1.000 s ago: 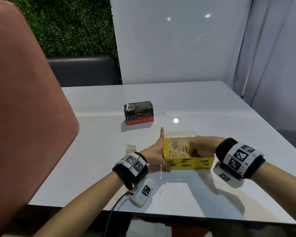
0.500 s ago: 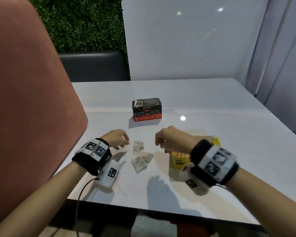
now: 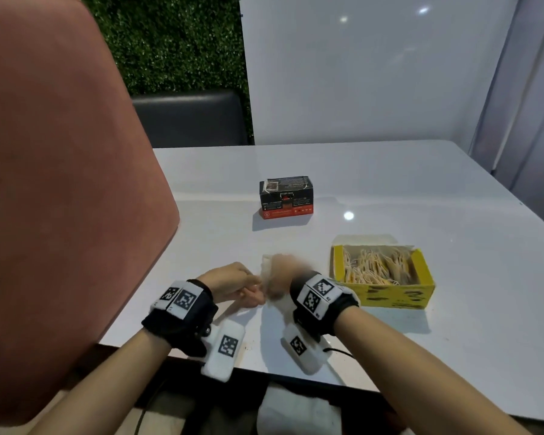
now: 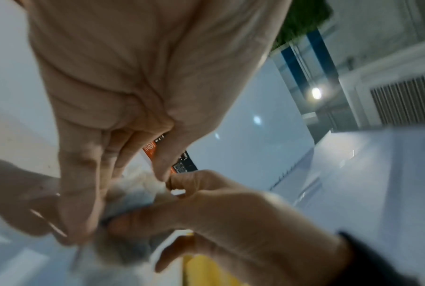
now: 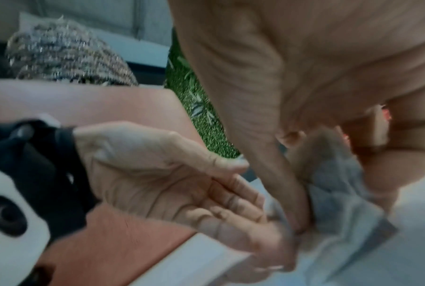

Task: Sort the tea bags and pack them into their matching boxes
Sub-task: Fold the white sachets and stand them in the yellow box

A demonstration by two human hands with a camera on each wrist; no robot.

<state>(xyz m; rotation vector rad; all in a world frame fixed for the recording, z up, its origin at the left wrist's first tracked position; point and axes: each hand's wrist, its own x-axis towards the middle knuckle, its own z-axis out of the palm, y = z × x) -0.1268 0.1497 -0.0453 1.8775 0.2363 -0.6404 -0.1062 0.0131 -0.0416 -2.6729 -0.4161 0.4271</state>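
A small pile of loose white tea bags [image 3: 266, 271] lies on the white table [image 3: 390, 189] near its front edge. My right hand [image 3: 280, 271] is blurred; in the right wrist view its thumb and curled fingers close round the tea bags [image 5: 353, 232]. My left hand [image 3: 248, 290] meets it from the left, with fairly straight fingers [image 5: 243, 203] pressing against the pile [image 4: 135, 195]. An open yellow box [image 3: 390, 293] to the right holds tea bags with pale strings. A closed black and red box [image 3: 286, 197] stands further back.
A large pink chair back [image 3: 60, 183] fills the left side and overlaps the table's left edge. A dark seat [image 3: 189, 117] and a white panel stand behind the table. The front table edge runs just under my wrists.
One second ago both hands were at the yellow box. Since then the right hand has moved left off the box, and both hands have closed in on the loose tea bags.
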